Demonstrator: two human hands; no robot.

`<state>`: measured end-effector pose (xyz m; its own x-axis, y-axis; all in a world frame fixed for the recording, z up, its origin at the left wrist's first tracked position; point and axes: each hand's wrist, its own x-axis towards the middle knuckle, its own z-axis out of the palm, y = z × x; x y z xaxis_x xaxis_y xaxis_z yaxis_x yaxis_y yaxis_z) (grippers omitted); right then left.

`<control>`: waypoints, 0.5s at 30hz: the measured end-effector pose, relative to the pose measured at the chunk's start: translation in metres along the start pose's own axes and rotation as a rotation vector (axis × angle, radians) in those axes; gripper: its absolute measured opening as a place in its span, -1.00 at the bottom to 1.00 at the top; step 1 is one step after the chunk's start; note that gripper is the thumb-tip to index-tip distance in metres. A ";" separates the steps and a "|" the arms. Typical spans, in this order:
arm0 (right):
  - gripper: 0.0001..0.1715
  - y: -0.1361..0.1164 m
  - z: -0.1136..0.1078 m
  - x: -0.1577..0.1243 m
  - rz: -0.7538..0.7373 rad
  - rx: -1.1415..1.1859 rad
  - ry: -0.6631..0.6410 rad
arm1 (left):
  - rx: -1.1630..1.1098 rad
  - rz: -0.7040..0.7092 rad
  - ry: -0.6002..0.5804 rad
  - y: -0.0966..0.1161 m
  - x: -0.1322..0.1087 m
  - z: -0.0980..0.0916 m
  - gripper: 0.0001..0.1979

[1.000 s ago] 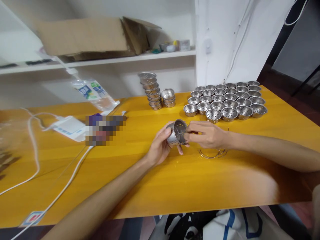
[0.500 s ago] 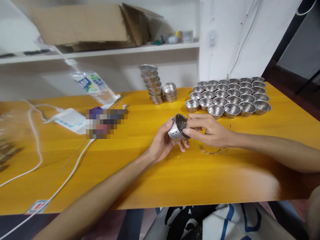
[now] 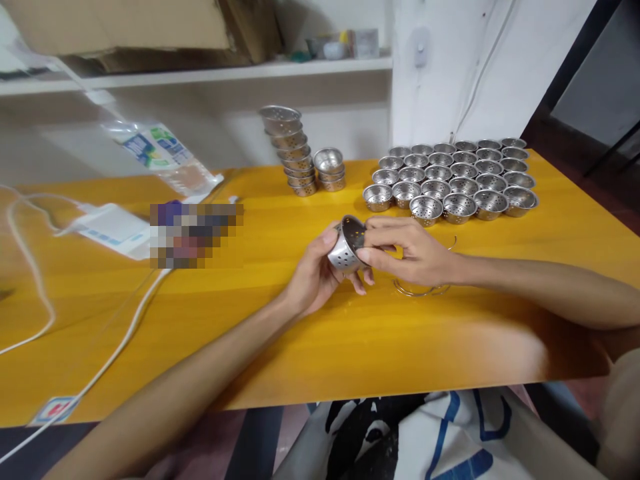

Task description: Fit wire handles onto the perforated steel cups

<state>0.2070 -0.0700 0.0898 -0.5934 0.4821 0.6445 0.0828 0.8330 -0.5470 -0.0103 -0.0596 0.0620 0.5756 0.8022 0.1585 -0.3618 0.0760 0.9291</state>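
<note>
Glossy yellow-orange counter (image 3: 260, 360); behind it, a white shelf (image 3: 320, 67) w/ a brown cardboard box (image 3: 125, 27), plus a white wall pillar (image 3: 430, 100) at R. On the counter's far R: rows of round silver perforated metal cups (image 3: 439, 191), mouths up. Far side, approx. centre: a tall leaning stack of same-type cups (image 3: 293, 155), w/ a short stack of cups (image 3: 331, 173) just beside it. At L, a white flat box (image 3: 113, 230) & white cable (image 3: 125, 340).

L hand (image 3: 317, 273) grasps one silver perforated cup (image 3: 346, 256), thumb by the rim, other fingers round & under; cup's tilted, mouth twd R hand, held up over the counter btwn both hands. R hand (image 3: 403, 243) part-curled, thumb & fingers at the cup's mouth; fingertips hidden, can't tell if it grips anything. Thin curved metal wires (image 3: 417, 294) lie just below R hand.

Labels: clear plastic bottle (image 3: 163, 160), slanted, blue/green/white label, txt too blurred to read. Red/white/blue sticker (image 3: 56, 410) nr the counter's front edge, L side, also illegible.
</note>
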 end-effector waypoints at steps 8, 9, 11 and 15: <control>-0.46 0.023 -0.002 -0.001 0.326 0.207 0.127 | -0.023 0.046 0.066 0.001 0.000 -0.004 -0.48; -0.29 0.027 -0.001 -0.001 0.392 0.256 0.097 | -0.030 0.043 0.066 0.000 -0.001 -0.004 -0.48; -0.26 0.031 0.000 -0.001 0.481 0.327 0.028 | -0.027 0.041 0.077 -0.004 -0.004 -0.005 -0.42; -0.67 0.038 -0.011 0.003 0.478 0.166 0.052 | 0.075 0.067 0.110 -0.014 0.000 -0.008 -0.36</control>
<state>0.2173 -0.0344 0.0767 -0.4790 0.8156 0.3246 0.2044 0.4633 -0.8623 -0.0107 -0.0557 0.0460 0.4664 0.8645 0.1871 -0.3389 -0.0208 0.9406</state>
